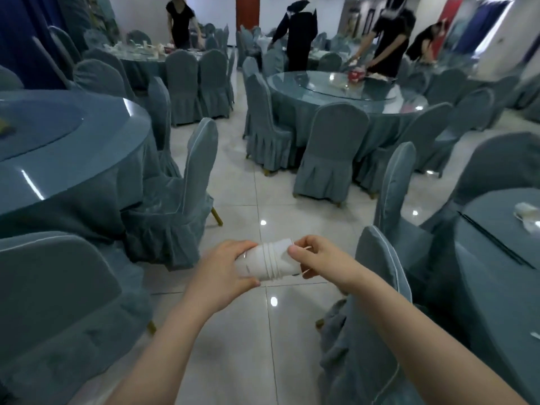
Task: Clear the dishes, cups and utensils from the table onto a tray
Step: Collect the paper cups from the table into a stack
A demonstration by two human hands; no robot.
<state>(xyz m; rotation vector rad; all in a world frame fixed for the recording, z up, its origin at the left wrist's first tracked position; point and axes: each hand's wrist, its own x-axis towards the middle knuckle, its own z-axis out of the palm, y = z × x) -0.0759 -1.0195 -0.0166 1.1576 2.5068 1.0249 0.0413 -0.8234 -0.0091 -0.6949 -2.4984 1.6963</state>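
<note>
A stack of white plastic cups [270, 263] lies sideways in front of me, held over the tiled floor between two tables. My left hand [225, 266] wraps around the stack's left end. My right hand [314, 255] pinches the rim at the right end with thumb and fingers. On the round table at the right [496, 258] lie crumpled white napkins or a dish [527, 214] and dark chopsticks [493, 239]. No tray is in view.
Blue-covered chairs stand close on both sides: one at lower left [58, 287], one at lower right [371, 317]. A round table [58, 159] is at the left. A tiled aisle [263, 200] runs ahead. Several people work at tables [336, 92] further back.
</note>
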